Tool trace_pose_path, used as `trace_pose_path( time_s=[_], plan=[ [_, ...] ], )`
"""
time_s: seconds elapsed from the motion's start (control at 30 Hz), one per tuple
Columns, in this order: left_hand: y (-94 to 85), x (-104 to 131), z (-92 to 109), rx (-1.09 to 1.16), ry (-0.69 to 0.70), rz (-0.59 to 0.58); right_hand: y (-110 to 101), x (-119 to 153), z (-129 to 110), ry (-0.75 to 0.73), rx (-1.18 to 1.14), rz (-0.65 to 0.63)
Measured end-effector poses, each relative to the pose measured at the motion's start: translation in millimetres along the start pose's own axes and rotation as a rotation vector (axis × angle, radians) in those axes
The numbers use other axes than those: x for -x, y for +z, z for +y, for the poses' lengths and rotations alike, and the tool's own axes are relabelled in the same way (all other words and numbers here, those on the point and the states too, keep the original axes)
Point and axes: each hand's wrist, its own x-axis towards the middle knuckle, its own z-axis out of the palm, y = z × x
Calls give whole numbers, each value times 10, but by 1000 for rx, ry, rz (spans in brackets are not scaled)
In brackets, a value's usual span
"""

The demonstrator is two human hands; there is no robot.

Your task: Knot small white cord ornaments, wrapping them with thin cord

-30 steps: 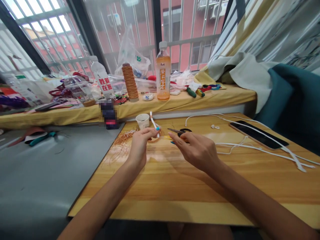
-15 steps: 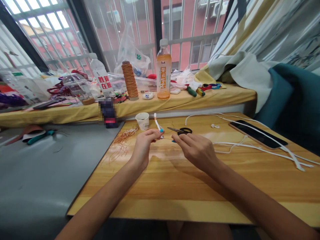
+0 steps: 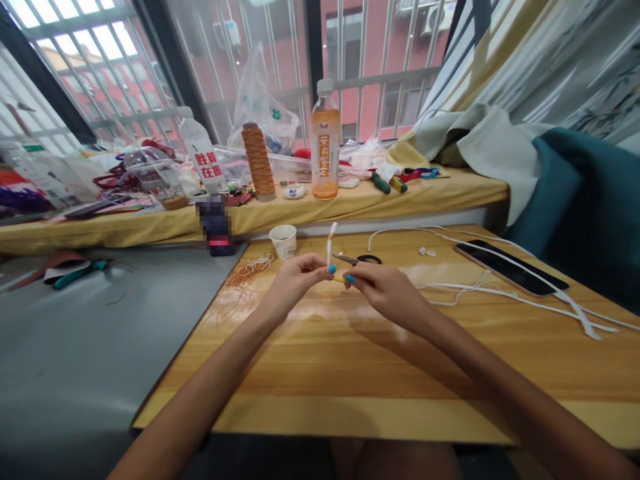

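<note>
My left hand (image 3: 300, 277) is closed, pinching a short white cord (image 3: 331, 241) between thumb and fingers, with its free end sticking up. A thin yellow-orange thread (image 3: 340, 280) spans the small gap from this cord to my right hand (image 3: 377, 283), whose fingertips are pinched on it. Both hands are raised over the wooden table (image 3: 300, 373). Just behind them lie scissors (image 3: 367, 259) with black handles, partly covered by my right hand. The far end of the thread is hidden in my fingers.
A paper cup (image 3: 283, 241) and a tangle of orange thread (image 3: 247, 272) are at the left. Long white cords (image 3: 520, 297) and a phone (image 3: 510, 267) lie at the right. On the ledge stand a thread spool (image 3: 259, 160) and a drink bottle (image 3: 325, 143).
The white cord has swung from leaning left to nearly upright. My right hand has turned and come closer to my left hand, so the gap between them is smaller.
</note>
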Motion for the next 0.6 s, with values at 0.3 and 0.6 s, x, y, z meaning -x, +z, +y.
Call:
trace_pose_path(
  time_s=[0.3,0.6],
  plan=[
    [9,-19,-82,77,-59,4,50,26,-7,-6,177,-165],
    [19,-24,-176,233,-122,47,131,76,73,-460,633,186]
  ],
)
